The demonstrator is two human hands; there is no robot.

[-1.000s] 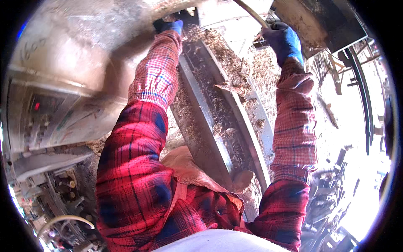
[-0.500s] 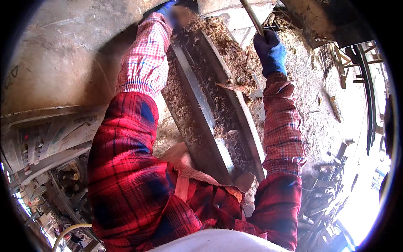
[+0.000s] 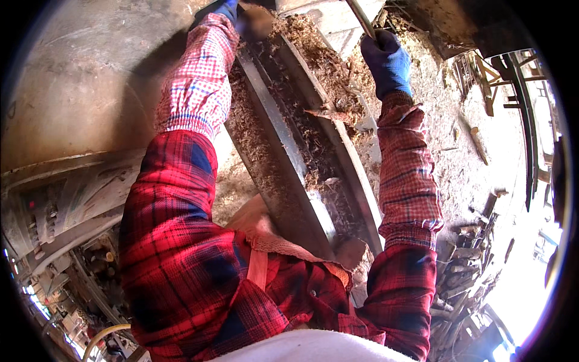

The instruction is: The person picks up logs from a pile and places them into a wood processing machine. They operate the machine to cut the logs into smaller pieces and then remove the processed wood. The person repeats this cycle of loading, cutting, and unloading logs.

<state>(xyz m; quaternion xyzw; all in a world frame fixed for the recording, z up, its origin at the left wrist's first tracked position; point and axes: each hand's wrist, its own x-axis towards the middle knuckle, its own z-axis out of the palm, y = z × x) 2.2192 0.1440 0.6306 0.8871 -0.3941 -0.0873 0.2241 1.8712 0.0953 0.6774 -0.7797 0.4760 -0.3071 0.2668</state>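
Observation:
My right hand (image 3: 387,65), in a blue glove, is closed around a metal rod (image 3: 360,17) that slants down from the top edge. At the top of the picture, my left hand (image 3: 227,9), also gloved in blue, reaches forward beside a blurred round brown thing (image 3: 256,24). A dark piece (image 3: 204,12) lies next to that hand, and its fingers are mostly out of sight, so I cannot see what they grip. Between my arms runs a long metal trough with rails (image 3: 283,142), strewn with wood shavings (image 3: 319,66).
A large tan metal housing (image 3: 78,78) fills the left side. A dark metal part (image 3: 464,27) overhangs at the upper right. On the right, a short stick (image 3: 475,140) lies on the dusty floor, with a pile of wood pieces (image 3: 461,271) nearer me.
Both hands appear slightly higher in the picture, and the left arm a little farther left. My right hand keeps its hold on the rod. The whole view has shifted slightly.

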